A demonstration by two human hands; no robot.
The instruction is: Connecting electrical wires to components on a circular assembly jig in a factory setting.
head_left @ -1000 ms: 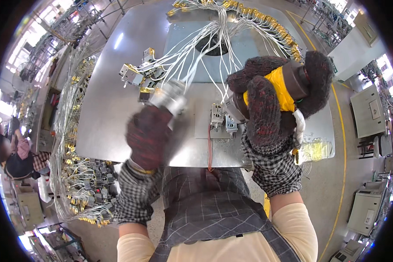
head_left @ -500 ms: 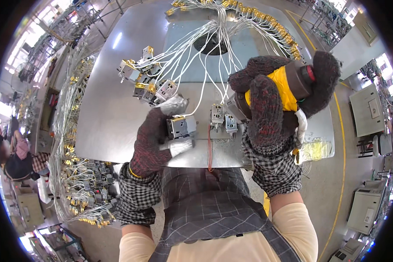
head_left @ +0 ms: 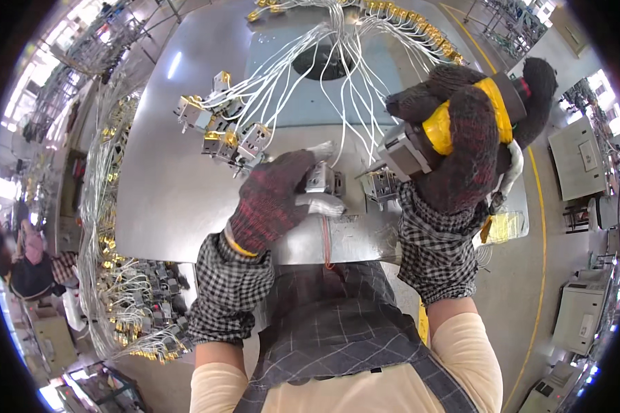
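Note:
My left hand (head_left: 269, 196), in a dark red-black knitted glove with whitish fingertips, grips a small metal box-shaped fitting (head_left: 319, 180) between thumb and fingers. A thin white wire reaches down toward that fitting. My right hand (head_left: 467, 165), gloved alike, is wrapped round a dark handheld tool (head_left: 404, 155) with a squarish grey head and yellow tape on its body. Beneath the tool's head, more small metal fitting parts (head_left: 379, 184) sit on the metal tabletop (head_left: 165, 193); the head hides some of them, and contact cannot be made out. A reddish wire (head_left: 326, 237) hangs over the near edge.
White wires (head_left: 293, 82) fan from the back over a round dark opening (head_left: 322, 62). Several fittings (head_left: 220, 134) lie left of centre, brass-coloured ends (head_left: 420, 31) at the back right. Bundled wires and fittings (head_left: 145, 296) stand at lower left. A person (head_left: 34, 255) is at far left.
My left hand has moved right with its fitting, close to the parts under the tool. The tool in my right hand has shifted right and turned a little. The whole view has shifted slightly.

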